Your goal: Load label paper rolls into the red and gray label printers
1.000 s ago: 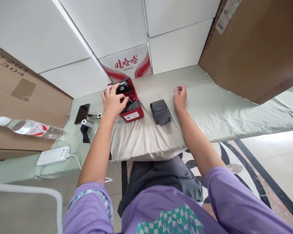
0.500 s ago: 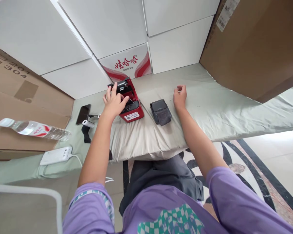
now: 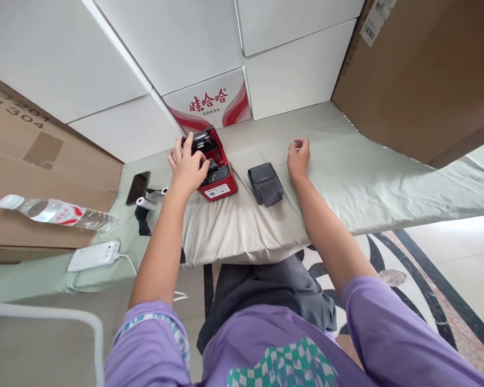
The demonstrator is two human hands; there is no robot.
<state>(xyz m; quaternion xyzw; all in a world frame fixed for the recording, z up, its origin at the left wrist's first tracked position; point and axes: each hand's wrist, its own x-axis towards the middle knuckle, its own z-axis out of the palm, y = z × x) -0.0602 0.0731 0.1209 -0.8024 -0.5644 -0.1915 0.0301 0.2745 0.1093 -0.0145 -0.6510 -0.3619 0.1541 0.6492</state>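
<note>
Soft, even daylight is filling the frame, bright without harshness. The white boxes across the top are reflecting it cleanly with no glare, and the tiled floor at the lower right is glowing palest. My arms are throwing only faint shadows onto the pale cloth. The wide lens is bending straight edges outward toward the corners, and my purple shirt at the bottom is looming large and slightly soft. The centre is staying sharp.

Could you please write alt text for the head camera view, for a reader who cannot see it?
The left hand rests on an open red printer on a cloth-covered table. The right hand lies loosely curled on the cloth beside a black printer.
</note>
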